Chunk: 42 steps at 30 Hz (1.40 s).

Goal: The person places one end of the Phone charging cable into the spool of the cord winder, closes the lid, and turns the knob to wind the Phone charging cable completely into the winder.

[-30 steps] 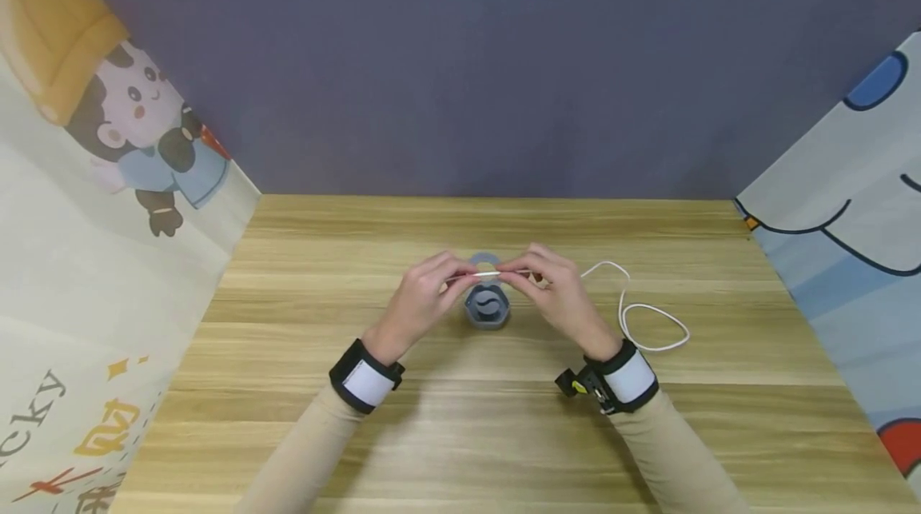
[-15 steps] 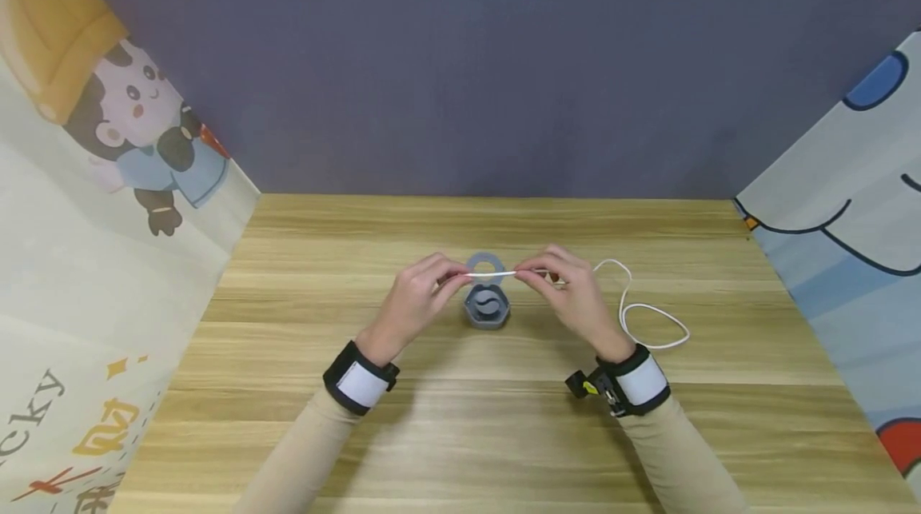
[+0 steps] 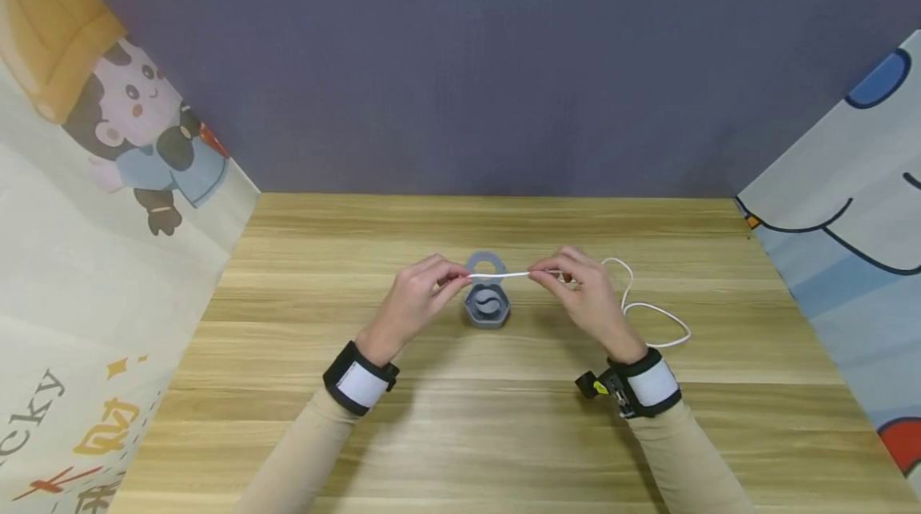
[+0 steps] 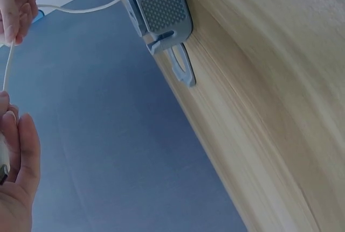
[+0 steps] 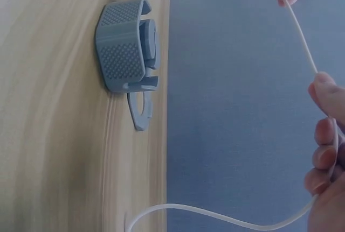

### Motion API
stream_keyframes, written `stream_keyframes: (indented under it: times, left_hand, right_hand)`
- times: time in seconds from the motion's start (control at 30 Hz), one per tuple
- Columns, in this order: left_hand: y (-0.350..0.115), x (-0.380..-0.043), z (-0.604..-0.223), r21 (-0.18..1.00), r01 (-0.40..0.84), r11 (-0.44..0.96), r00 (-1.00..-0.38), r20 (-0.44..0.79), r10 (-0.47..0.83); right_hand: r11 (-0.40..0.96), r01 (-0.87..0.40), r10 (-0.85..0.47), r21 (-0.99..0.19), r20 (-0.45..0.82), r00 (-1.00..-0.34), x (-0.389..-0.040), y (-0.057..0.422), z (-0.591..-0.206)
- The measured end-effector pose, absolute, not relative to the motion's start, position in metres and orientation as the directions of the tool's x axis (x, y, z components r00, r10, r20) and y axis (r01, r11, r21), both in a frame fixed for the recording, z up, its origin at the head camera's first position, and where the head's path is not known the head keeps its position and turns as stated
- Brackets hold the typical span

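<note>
A thin white cable (image 3: 500, 275) runs between both hands, held up over the table. My left hand (image 3: 417, 298) pinches it between thumb and fingertips; in the left wrist view a white plug with a metal tip (image 4: 4, 168) shows in that hand. My right hand (image 3: 584, 298) pinches the cable farther along, and in the right wrist view its fingers curl round the trailing length. Below the taut stretch stands a grey hexagonal cable winder (image 5: 119, 46) with textured sides and an S-shaped groove in its core. A flat ring tab (image 3: 471, 262) sticks out at its far side.
The cable's slack (image 3: 653, 307) lies in a loop on the wooden table (image 3: 460, 450), right of the right hand. A dark blue-grey panel (image 3: 460, 66) rises behind the table, and printed cloths (image 3: 65, 258) flank it.
My right hand has slid to the right along the cable, so the stretch between the hands is longer. The left hand shifted slightly left, then stayed. The winder has not moved.
</note>
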<state>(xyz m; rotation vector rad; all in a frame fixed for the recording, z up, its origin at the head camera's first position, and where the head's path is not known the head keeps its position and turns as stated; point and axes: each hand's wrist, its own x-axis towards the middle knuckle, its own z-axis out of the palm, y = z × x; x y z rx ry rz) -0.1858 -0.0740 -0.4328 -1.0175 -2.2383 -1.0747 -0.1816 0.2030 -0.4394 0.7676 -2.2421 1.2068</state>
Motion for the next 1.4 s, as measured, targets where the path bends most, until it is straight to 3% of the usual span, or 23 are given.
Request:
stream_keyframes:
  times: [0.2, 0.37, 0.63, 1.4]
  left_hand:
    - [-0.07, -0.185, -0.434, 0.469, 0.787, 0.401, -0.615, 0.655, 0.44]
    - [-0.066, -0.185, -0.436, 0.484, 0.762, 0.43, -0.645, 0.631, 0.432]
    - [-0.062, -0.185, -0.44, 0.55, 0.676, 0.491, -0.737, 0.526, 0.424]
    - [-0.049, -0.186, -0.461, 0.56, 0.614, 0.556, -0.786, 0.37, 0.495]
  right_hand:
    - [0.531, -0.633, -0.258, -0.563, 0.604, -0.754, -0.181, 0.203, -0.444]
    - [0.589, -0.622, -0.314, -0.516, 0.563, -0.764, -0.179, 0.196, -0.446]
    - [0.564, -0.688, -0.374, -0.457, 0.601, -0.706, -0.18, 0.183, -0.455]
    - [0.615, -0.651, -0.432, -0.444, 0.501, -0.75, -0.176, 0.171, -0.475]
